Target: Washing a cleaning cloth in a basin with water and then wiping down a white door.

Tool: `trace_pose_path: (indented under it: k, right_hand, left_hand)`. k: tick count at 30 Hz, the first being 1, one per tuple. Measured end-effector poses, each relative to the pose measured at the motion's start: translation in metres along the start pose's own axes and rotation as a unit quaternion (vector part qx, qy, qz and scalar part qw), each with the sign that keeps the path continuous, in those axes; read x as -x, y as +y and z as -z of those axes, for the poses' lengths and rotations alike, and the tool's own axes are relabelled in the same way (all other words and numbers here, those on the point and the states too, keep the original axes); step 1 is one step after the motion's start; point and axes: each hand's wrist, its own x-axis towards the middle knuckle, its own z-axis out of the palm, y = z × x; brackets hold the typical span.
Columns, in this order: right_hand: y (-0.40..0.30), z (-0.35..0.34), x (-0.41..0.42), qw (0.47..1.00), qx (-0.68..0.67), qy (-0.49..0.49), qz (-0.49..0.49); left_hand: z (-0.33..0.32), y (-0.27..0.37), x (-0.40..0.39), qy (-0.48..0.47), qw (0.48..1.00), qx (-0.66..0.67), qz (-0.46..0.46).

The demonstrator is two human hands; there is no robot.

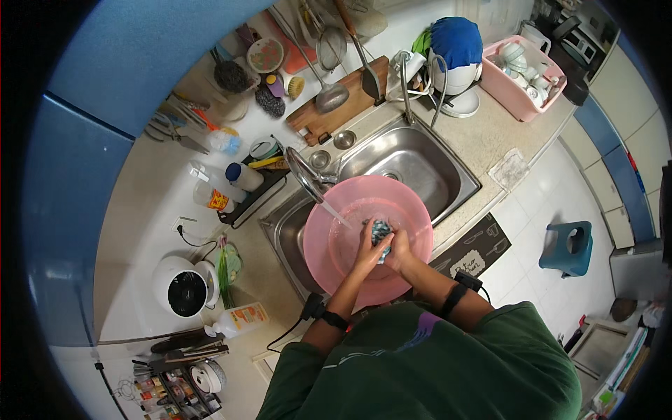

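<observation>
A large pink plastic basin (320, 231) rests over the steel double sink, covering much of the left bowl. Water runs from the curved chrome faucet (304, 173) into it. Inside the basin, my left hand (371, 251) and my right hand (400, 251) press a wet, dark teal and white patterned cloth (381, 232) between them. The cloth is bunched up, and parts of it are hidden by the fingers. Shallow water lies in the basin below both hands.
The right sink bowl (425, 163) adjoins the basin. A cutting board (341, 100) leans on the wall under hanging utensils. A pink dish tub (517, 100) stands on the right counter near a folded rag (509, 169). Left are bottles (244, 177) and a lying detergent bottle (241, 319).
</observation>
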Motion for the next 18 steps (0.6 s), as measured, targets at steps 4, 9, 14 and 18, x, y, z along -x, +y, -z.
trace_pose_path:
  k: [4,9,14,18]
  right_hand:
    - [0.002,0.009,-0.001,0.999,-0.024,-0.011,-0.035]
    - [0.009,0.015,0.002,0.998,-0.057,0.019,-0.029]
    - [0.008,0.020,0.000,0.997,-0.063,0.051,-0.011]
    - [0.013,0.036,-0.010,0.998,-0.047,0.034,0.023]
  left_hand:
    - [-0.006,-0.013,0.009,0.005,1.000,0.017,0.010]
    - [-0.012,-0.023,0.009,0.045,0.999,-0.008,-0.005]
    - [-0.026,-0.029,0.005,0.081,0.996,-0.039,-0.026]
    - [-0.034,-0.039,0.000,0.091,0.993,-0.068,-0.024]
